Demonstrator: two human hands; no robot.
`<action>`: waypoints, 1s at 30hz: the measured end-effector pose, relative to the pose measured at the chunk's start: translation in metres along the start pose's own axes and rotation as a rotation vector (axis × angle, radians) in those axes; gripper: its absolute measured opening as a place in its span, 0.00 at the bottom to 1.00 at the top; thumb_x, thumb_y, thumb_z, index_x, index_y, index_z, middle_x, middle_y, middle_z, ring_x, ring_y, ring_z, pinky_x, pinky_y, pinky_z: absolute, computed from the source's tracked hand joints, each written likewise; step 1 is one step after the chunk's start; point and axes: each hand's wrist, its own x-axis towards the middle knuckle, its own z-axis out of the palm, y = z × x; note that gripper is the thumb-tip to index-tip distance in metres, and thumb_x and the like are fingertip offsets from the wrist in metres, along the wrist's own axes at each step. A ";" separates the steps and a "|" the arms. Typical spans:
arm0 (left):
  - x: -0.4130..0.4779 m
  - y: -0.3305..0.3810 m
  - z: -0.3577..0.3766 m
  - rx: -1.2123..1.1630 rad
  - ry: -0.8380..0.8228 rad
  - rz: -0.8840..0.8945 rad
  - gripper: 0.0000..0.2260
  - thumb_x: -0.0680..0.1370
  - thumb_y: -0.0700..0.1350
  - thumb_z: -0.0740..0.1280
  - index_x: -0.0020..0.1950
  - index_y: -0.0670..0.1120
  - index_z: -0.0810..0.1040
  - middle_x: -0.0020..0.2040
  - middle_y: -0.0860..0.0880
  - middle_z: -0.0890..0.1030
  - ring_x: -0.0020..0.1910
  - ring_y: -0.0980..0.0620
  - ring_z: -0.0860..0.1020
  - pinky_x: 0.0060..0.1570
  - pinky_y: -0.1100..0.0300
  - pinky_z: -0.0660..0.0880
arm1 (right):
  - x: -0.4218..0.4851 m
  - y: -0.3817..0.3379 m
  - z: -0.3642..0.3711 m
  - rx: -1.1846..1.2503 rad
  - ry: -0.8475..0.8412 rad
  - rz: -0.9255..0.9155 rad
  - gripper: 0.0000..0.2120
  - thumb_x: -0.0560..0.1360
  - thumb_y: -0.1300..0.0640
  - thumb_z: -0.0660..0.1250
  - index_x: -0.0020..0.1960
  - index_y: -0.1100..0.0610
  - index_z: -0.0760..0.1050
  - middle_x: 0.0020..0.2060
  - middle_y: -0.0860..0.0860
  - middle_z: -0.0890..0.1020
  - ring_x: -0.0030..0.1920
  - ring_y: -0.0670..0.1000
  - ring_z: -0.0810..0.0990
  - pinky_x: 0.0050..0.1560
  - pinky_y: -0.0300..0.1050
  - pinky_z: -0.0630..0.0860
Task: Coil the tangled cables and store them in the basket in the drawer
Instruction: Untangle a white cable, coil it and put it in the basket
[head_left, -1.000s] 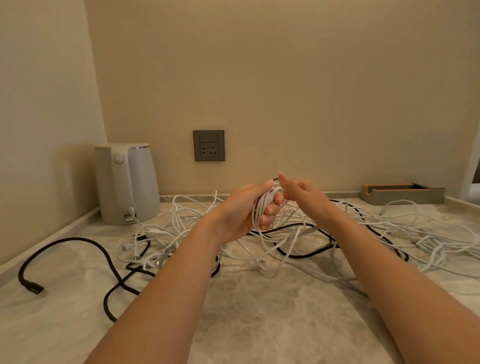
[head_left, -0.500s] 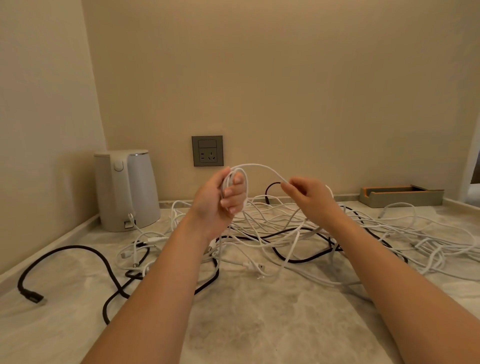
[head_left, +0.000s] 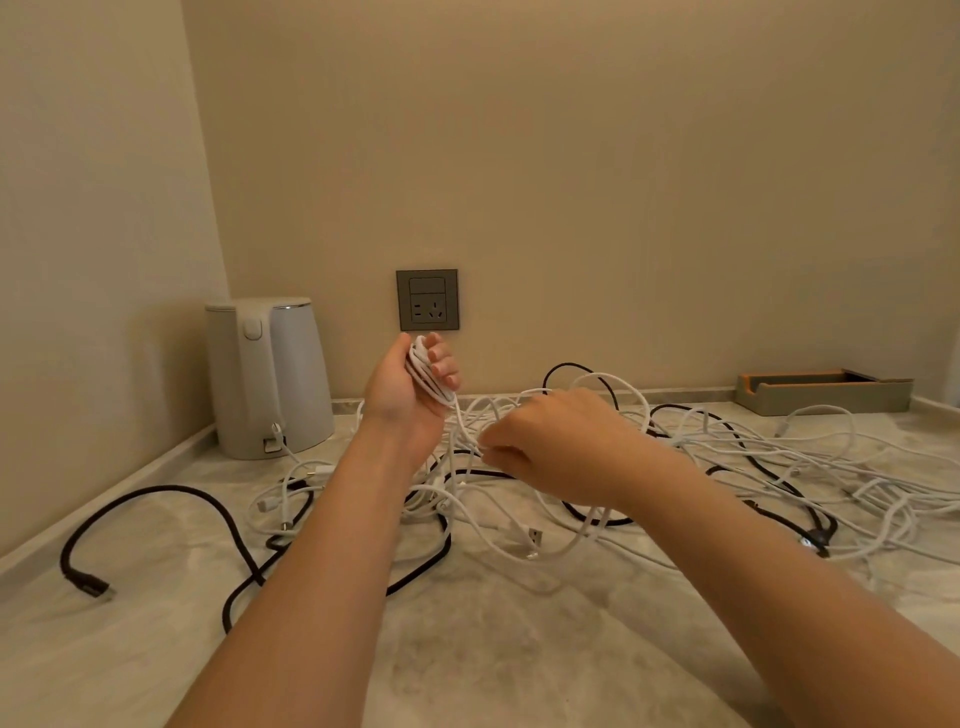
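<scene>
A pale marbled stone countertop (head_left: 467, 649) runs into a beige corner. Most of it is covered by a sprawling tangle of thin white cables (head_left: 727, 447), threaded through by a thick black braided cable (head_left: 156, 490) whose plug lies far left. A white electric kettle (head_left: 270, 379) stands in the corner, a shallow tan-and-grey tray (head_left: 826, 392) sits by the far right wall, and a grey wall socket (head_left: 427, 300) is between them.

The left hand (head_left: 410, 395) is raised clear of the heap, its fingers curled round a small white coil (head_left: 427, 373), probably so the finished loops stay separate. Lower down, the right hand (head_left: 561, 447) seems to pinch the loose strand (head_left: 464, 422) trailing from that coil, likely feeding the next loop, though its fingertips are partly hidden. Neither basket nor drawer is in view.
</scene>
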 end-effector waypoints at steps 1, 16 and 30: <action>0.001 -0.001 -0.001 0.057 0.026 0.023 0.17 0.84 0.47 0.49 0.40 0.44 0.69 0.27 0.52 0.69 0.22 0.58 0.67 0.23 0.68 0.66 | 0.000 -0.001 -0.002 0.001 0.029 -0.003 0.15 0.81 0.50 0.52 0.38 0.53 0.68 0.30 0.46 0.68 0.33 0.51 0.71 0.29 0.43 0.60; -0.016 -0.024 0.018 0.865 -0.228 -0.090 0.18 0.84 0.45 0.50 0.42 0.39 0.73 0.29 0.47 0.76 0.25 0.53 0.74 0.28 0.62 0.72 | -0.005 0.044 0.006 0.566 0.597 0.168 0.09 0.74 0.53 0.70 0.38 0.52 0.72 0.30 0.45 0.75 0.32 0.50 0.75 0.34 0.46 0.71; -0.024 -0.033 0.021 0.811 -0.558 -0.397 0.22 0.77 0.60 0.54 0.35 0.44 0.69 0.23 0.53 0.64 0.20 0.59 0.62 0.22 0.68 0.62 | 0.002 0.054 0.045 1.156 0.557 0.389 0.17 0.81 0.54 0.58 0.40 0.66 0.72 0.32 0.55 0.70 0.33 0.47 0.67 0.36 0.40 0.66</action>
